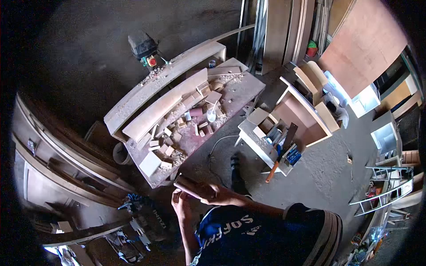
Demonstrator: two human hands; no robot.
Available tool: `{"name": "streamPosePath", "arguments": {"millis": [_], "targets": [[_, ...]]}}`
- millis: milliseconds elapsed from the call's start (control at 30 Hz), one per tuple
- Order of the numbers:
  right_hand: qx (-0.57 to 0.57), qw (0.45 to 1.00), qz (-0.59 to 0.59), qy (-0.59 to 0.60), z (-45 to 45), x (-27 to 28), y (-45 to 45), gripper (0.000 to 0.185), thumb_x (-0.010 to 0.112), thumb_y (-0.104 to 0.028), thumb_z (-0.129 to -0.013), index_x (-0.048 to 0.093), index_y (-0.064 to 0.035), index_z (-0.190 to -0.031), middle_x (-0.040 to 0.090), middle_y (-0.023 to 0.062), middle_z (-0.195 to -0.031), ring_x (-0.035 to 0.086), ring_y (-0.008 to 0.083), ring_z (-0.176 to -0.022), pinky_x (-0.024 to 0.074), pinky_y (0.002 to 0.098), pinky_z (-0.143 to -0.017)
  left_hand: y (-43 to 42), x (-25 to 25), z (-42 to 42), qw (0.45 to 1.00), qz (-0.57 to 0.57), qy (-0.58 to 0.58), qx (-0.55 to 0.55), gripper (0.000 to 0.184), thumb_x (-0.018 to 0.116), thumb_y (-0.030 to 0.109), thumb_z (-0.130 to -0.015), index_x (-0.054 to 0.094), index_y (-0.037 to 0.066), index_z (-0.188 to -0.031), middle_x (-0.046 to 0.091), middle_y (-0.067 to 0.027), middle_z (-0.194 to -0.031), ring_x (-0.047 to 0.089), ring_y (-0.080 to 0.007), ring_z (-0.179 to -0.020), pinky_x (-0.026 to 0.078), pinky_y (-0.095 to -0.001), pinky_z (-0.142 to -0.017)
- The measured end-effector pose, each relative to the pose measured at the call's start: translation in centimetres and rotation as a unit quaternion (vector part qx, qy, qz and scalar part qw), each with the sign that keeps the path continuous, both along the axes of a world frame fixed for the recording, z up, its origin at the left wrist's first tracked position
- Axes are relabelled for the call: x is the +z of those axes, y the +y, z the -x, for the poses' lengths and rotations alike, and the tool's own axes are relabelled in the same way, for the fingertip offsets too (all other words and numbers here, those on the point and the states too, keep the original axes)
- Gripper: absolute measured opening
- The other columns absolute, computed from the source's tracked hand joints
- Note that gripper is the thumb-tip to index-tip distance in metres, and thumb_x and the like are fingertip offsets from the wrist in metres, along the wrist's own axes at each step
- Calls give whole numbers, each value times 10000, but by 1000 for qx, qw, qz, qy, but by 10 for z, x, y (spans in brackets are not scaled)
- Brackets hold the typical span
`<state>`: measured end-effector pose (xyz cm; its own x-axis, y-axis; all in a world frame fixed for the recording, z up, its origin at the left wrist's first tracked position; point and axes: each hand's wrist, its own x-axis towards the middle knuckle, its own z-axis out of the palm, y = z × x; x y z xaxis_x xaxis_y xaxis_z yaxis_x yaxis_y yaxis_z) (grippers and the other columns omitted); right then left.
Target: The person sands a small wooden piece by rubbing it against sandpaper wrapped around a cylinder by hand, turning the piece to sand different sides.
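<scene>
My right hand is closed around a brown, elongated block-like object with a dark end, held in front of my chest. Its kind cannot be made out. At the near left end of that object is my left hand, fingers bent together against or just under it; whether they grip the object or something small is hidden. Beyond both hands stands the workbench, strewn with small wood blocks and shavings. A pale square board lies at its near corner.
Right of the bench, a small white table carries a handsaw and other tools. A cable runs over the floor. Long boards line the left side. An open wooden box and a metal ladder are at right.
</scene>
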<state>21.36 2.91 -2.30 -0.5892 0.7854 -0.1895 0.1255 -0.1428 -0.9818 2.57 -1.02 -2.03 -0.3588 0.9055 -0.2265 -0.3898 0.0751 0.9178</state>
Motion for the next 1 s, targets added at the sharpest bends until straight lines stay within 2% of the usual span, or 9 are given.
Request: {"name": "streamPosePath", "arguments": {"millis": [233, 300, 467, 600, 667, 767, 833, 900, 1000], "targets": [[-39, 996, -78, -7, -10, -24, 35, 598, 767, -186, -778, 495, -8, -1280, 588, 108, -1161, 560, 183, -1052, 472, 313, -903, 41, 10, -28, 995, -6, -87, 38, 178, 578, 144, -867, 608, 12, -983, 610, -27, -874, 570, -121, -783, 478, -273, -737], [-72, 993, -84, 26, -20, -26, 50, 605, 765, -184, -786, 485, -11, -1294, 581, 109, -1176, 562, 184, -1056, 474, 312, -905, 55, -34, -17, 999, 36, -31, -17, 141, 559, 132, -853, 617, 31, -931, 598, -26, -839, 543, -108, -744, 462, -255, -697], [-9, 998, -55, -5, -63, 18, 96, 592, 744, -238, -811, 473, -39, -1299, 574, 113, -1177, 558, 200, -1071, 474, 323, -910, 99, -5, -59, 991, 111, -13, 75, 162, 555, 134, -850, 616, 7, -929, 599, -36, -832, 546, -132, -748, 457, -275, -682], [-18, 996, -91, -1, -91, 8, 143, 616, 745, -255, -805, 465, -20, -1301, 581, 120, -1169, 560, 214, -1074, 471, 328, -911, 144, -21, -68, 994, 103, 33, 2, 218, 596, 153, -864, 589, -10, -1008, 600, -11, -874, 559, -132, -762, 473, -295, -675], [-21, 989, -102, 100, -102, 19, 164, 615, 748, -251, -798, 465, -26, -1295, 583, 126, -1149, 562, 231, -1088, 468, 344, -921, 168, -29, -84, 998, 3, -60, -30, 254, 631, 210, -875, 598, -3, -1009, 603, -10, -881, 559, -123, -773, 476, -291, -683], [-25, 992, -116, 47, -124, 28, 196, 609, 749, -247, -793, 465, -25, -1284, 585, 138, -1141, 560, 250, -1098, 458, 359, -940, 201, -30, -105, 996, 17, -78, -27, 277, 653, 238, -864, 606, 1, -999, 615, -28, -901, 571, -136, -787, 485, -297, -702], [-41, 995, -17, 88, -143, 50, 214, 605, 762, -238, -780, 475, -23, -1268, 584, 147, -1143, 563, 260, -1093, 459, 357, -940, 222, 16, -129, 996, -12, -41, -84, 267, 648, 234, -860, 610, 0, -982, 619, -40, -899, 583, -147, -787, 490, -305, -702], [-19, 994, -110, 15, -162, 69, 231, 589, 766, -204, -777, 480, -27, -1260, 582, 144, -1139, 571, 246, -1077, 475, 342, -912, 242, 17, -149, 994, -12, -89, -66, 244, 630, 224, -869, 608, -4, -954, 615, -41, -880, 589, -153, -787, 492, -306, -699], [-43, 979, -161, 115, -169, 53, 251, 572, 756, -141, -785, 470, -27, -1267, 591, 135, -1109, 583, 210, -1025, 490, 331, -876, 260, -16, -150, 993, 5, -104, -64, 214, 616, 191, -885, 606, -6, -964, 623, -42, -892, 590, -142, -811, 480, -281, -714]]}}
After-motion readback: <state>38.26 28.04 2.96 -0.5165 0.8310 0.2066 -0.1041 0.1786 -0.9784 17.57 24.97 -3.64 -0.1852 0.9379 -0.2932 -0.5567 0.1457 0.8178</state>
